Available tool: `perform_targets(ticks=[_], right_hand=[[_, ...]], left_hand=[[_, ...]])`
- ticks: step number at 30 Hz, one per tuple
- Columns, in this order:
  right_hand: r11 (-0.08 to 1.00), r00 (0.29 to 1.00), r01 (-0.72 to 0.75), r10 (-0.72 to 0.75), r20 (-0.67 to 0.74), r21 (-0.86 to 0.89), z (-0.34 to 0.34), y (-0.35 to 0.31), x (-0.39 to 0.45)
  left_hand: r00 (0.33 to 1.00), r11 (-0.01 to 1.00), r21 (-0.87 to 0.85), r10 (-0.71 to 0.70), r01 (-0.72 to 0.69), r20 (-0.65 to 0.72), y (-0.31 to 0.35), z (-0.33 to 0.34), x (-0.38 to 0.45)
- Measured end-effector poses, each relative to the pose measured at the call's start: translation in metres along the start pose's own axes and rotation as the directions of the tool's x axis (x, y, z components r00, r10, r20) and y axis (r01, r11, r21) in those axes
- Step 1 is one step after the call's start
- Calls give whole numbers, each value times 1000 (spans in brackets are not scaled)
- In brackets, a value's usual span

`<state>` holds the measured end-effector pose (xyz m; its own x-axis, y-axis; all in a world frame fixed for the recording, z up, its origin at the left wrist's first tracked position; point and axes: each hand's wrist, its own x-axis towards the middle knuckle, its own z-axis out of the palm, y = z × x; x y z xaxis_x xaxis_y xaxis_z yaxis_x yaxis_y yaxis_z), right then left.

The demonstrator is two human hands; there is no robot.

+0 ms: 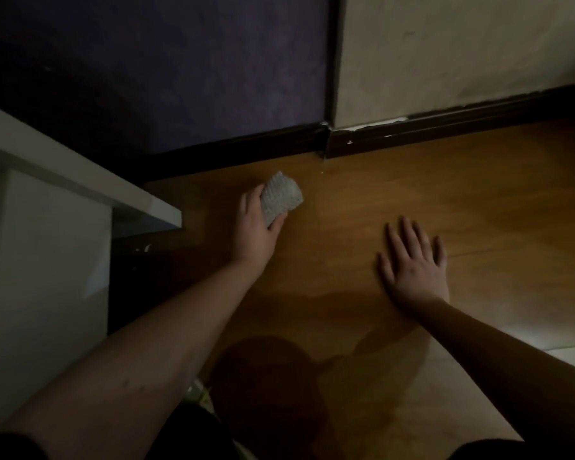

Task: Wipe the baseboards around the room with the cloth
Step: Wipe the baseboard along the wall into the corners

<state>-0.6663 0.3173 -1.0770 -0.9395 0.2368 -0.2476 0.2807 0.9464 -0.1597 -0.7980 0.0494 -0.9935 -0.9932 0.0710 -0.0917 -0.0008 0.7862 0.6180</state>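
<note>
Nearest to us are our two bare forearms, reaching forward from the bottom edge over the wooden floor (362, 200), with our shadow dark on the boards between them. Our right hand (415, 263) lies flat on the floor, palm down, fingers straight and spread; it holds nothing. Further out and to the left, our left hand (256, 227) has its grip curled round a folded grey cloth (281, 197), thumb on the near side and fingers wrapped behind it, so that most of the cloth sticks out past the knuckles. The cloth sits low over the floor, near the baseboard (239, 144) but apart from it; we cannot tell whether it touches the boards. At the left stands a white piece of furniture (47, 227), its top edge jutting toward the left hand. Beyond, the dark baseboard runs along the foot of a purple wall (180, 61) and meets a second length under a pale wall (462, 44) at a corner, where chipped white flecks show along its top edge.
</note>
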Motion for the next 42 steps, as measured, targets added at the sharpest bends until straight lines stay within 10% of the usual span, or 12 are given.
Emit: perform_targets(ticks=[9, 18, 33, 42], right_hand=[[1000, 1000, -7, 7, 26, -12, -8, -5, -3], [999, 999, -11, 13, 49, -32, -10, -6, -4], [996, 1000, -17, 19, 15, -86, 4, 0, 0], [998, 1000, 13, -11, 29, -54, 0, 2, -1]], left_hand=[[919, 952, -27, -303, 306, -253, -67, -23, 52], [681, 765, -242, -643, 597, -351, -57, -6, 95], [929, 925, -176, -357, 337, -101, 78, 97, 86], [977, 980, -125, -174, 158, -126, 11, 33, 67]])
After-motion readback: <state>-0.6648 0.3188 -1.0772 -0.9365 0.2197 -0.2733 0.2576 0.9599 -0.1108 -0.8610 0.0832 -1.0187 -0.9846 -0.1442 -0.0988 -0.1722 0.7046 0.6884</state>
